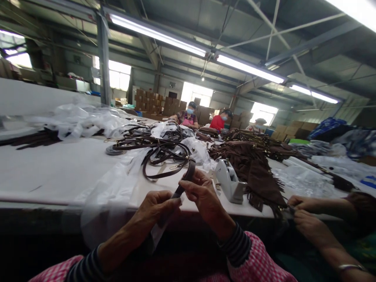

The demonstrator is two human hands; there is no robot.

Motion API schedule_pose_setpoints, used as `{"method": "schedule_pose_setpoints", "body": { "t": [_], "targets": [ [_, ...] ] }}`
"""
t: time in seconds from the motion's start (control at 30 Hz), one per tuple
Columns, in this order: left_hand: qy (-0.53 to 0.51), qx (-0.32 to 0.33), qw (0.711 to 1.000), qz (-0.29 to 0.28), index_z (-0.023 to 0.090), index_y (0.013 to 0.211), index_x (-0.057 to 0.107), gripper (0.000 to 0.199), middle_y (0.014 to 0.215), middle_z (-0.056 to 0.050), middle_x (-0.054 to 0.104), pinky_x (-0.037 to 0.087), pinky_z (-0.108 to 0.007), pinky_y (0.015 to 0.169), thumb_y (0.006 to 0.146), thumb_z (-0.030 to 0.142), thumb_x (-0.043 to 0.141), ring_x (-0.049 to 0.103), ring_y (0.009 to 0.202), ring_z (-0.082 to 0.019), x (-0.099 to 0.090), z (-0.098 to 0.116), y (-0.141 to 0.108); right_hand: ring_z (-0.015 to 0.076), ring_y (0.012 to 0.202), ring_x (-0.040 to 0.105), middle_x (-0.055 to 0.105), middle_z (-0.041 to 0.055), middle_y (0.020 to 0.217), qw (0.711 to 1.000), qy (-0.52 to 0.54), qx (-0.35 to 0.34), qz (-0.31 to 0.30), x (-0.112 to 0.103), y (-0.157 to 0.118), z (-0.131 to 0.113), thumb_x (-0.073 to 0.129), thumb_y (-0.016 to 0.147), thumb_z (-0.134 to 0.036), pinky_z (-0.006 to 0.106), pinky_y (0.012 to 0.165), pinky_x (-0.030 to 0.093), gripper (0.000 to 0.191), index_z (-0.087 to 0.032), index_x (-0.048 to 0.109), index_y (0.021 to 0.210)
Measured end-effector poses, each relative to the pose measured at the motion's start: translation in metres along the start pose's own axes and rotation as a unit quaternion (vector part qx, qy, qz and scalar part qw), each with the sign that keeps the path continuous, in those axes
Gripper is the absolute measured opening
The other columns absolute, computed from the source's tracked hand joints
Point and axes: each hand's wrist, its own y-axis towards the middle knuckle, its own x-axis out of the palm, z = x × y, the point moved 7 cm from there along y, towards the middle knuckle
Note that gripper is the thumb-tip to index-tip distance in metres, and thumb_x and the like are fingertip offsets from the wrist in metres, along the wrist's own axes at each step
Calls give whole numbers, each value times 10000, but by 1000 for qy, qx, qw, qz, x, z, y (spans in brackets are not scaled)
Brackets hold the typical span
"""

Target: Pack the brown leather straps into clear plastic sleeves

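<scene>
One narrow, dark-brown, leather-like strap [189,170], at six o'clock from centre, pinched in my bare left hand [160,203] and bare right hand [204,196]: I judge it light, pliable, slightly slick, best held across its flat faces.

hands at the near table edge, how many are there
4: the person's left hand and right hand on the dark strap; a co-worker's upper hand and lower hand at the right.

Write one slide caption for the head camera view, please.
Left hand and right hand hold a dark strap at a white table, near a tape dispenser and fringed brown pieces.
</scene>
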Motion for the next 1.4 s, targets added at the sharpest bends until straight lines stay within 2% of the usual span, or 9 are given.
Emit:
{"method": "schedule_pose_setpoints", "body": {
  "t": [0.2,0.3,0.43,0.57,0.7,0.83,1.03,1.23,1.4],
  "targets": [
    [-2,14,999,-48,173,987,760,438,749,-7,672,362,-242,587,720,499,881,535,650,-143,-1,-6,-6,64,535,289,565,-46,762,999,4,6,31,-7,-2,10,868,711,-225,245,459,157,274,-205,655,883],
    [-29,19,993,-109,267,1324,652,749,888,4,712,469,-259,703,632,295,937,620,806,-177,0,-14,-12,64,529,275,546,-54,723,999,5,0,37,-7,-3,10,870,707,-221,243,463,174,265,-200,654,860],
    [-38,-2,991,-129,326,1501,451,924,804,56,648,456,-233,571,697,298,905,570,625,-125,-2,-30,-14,73,549,306,575,-37,738,1000,0,-7,24,-3,-5,11,869,711,-211,242,474,196,249,-197,682,875],
    [-6,7,997,-74,254,1298,585,607,776,60,607,396,-205,500,773,393,856,508,530,-83,-7,-29,-10,98,604,412,636,-13,797,1000,-13,9,24,-2,-8,18,865,703,-211,241,482,211,244,-210,710,891],
    [46,35,995,-87,178,1100,628,331,671,64,556,349,-201,488,839,342,749,464,521,-86,-3,-19,-8,101,599,463,658,-6,788,999,-37,30,4,1,-13,21,875,708,-242,247,492,241,235,-204,750,903],
    [88,67,990,-85,178,984,603,192,685,63,523,372,-205,525,859,301,682,455,580,-95,-6,-17,-8,114,657,495,676,32,850,996,7,88,-26,0,-11,28,868,766,-438,228,500,255,297,-191,780,906],
    [113,42,991,-60,191,911,572,159,670,73,517,373,-193,490,835,280,679,459,542,-87,-12,-30,-5,122,720,499,676,44,871,988,73,131,36,-15,-4,39,928,684,-499,208,525,283,371,-180,778,800],
    [-27,-64,992,-109,167,955,616,378,615,62,577,363,-170,413,689,311,842,446,430,-61,-3,-39,-9,95,622,428,601,-3,728,993,25,97,-58,-10,-11,31,884,764,-370,223,563,322,226,-187,807,871],
    [-83,-62,985,-140,152,931,655,352,612,41,601,411,-172,438,668,278,852,468,446,-64,6,-34,-14,95,580,448,575,-28,668,993,3,92,-72,-10,-17,33,888,736,-285,230,565,363,203,-182,784,877]
  ]
}}
